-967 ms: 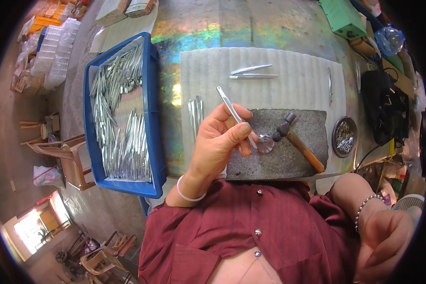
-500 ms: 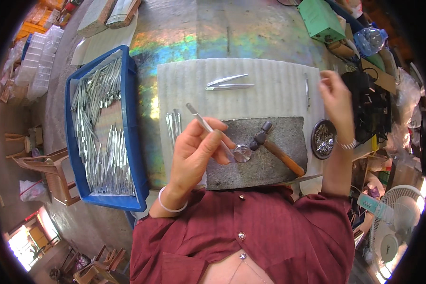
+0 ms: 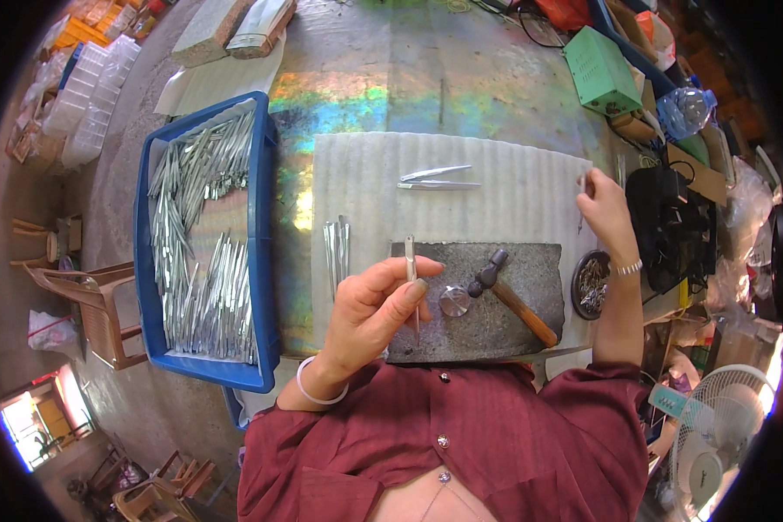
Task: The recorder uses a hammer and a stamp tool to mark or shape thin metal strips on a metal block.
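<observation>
My left hand (image 3: 378, 300) is closed, pinching a slim flat metal strip (image 3: 411, 252) upright between thumb and fingers above a dark stone slab (image 3: 531, 270). Close by on the slab lie a shiny round disc (image 3: 454, 300) and a hammer (image 3: 518, 304) with a wooden handle, its head toward the disc. Out at the mat's right edge, my right hand (image 3: 606, 213) has its fingertips closed on a thin metal rod (image 3: 583, 184), mostly covered by the hand. Below that wrist stands a round dark dish (image 3: 580, 291) of small metal parts.
A white foam mat (image 3: 496, 209) carries a V-shaped pair of metal strips (image 3: 439, 178) and several more strips (image 3: 337, 252). To the left stands a blue tray (image 3: 265, 209) full of strips. A green metal box (image 3: 600, 74), a water bottle (image 3: 685, 111) and a fan (image 3: 722, 418) are at right.
My right hand has come down onto the thin rod at the mat's edge. My left hand has turned its strip from slanted to upright, away from the disc. The view has shifted slightly.
</observation>
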Tool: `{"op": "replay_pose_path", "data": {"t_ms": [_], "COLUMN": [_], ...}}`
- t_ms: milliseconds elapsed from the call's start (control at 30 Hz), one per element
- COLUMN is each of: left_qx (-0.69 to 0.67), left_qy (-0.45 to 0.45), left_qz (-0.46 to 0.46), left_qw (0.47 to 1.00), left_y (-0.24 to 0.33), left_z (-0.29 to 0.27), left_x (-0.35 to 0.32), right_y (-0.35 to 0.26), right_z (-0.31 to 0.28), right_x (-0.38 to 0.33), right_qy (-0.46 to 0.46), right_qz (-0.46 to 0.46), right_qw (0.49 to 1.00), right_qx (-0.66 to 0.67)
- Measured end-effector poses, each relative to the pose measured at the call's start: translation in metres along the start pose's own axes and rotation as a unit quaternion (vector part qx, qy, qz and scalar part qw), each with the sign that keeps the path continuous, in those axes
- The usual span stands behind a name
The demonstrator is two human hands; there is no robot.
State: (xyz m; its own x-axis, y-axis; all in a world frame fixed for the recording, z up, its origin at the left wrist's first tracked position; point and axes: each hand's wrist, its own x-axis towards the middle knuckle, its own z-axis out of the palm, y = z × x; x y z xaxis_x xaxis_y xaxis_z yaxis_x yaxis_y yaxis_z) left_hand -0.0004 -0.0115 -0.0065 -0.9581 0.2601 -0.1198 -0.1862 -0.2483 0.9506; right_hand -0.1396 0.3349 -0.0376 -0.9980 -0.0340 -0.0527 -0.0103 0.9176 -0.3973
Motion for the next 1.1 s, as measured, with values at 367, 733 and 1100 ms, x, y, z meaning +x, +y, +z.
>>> {"op": "replay_pose_path", "data": {"t_ms": [367,733,1100], "left_qx": [-0.071,-0.013,0.089], "left_qy": [-0.004,0.029,-0.031], "left_qz": [0.032,0.067,0.127], "left_qw": [0.997,0.997,0.988], "left_y": [-0.008,-0.007,-0.006], "left_z": [0.019,0.023,0.018], "left_x": [-0.002,-0.009,-0.005], "right_y": [-0.153,-0.172,-0.169], "right_z": [-0.023,-0.001,0.003], "right_x": [-0.120,-0.116,-0.116], "right_qy": [-0.189,-0.011,-0.022], "right_qz": [-0.081,-0.270,-0.274], "right_qw": [0.858,0.890,0.886], "right_qx": [0.471,0.366,0.373]}}
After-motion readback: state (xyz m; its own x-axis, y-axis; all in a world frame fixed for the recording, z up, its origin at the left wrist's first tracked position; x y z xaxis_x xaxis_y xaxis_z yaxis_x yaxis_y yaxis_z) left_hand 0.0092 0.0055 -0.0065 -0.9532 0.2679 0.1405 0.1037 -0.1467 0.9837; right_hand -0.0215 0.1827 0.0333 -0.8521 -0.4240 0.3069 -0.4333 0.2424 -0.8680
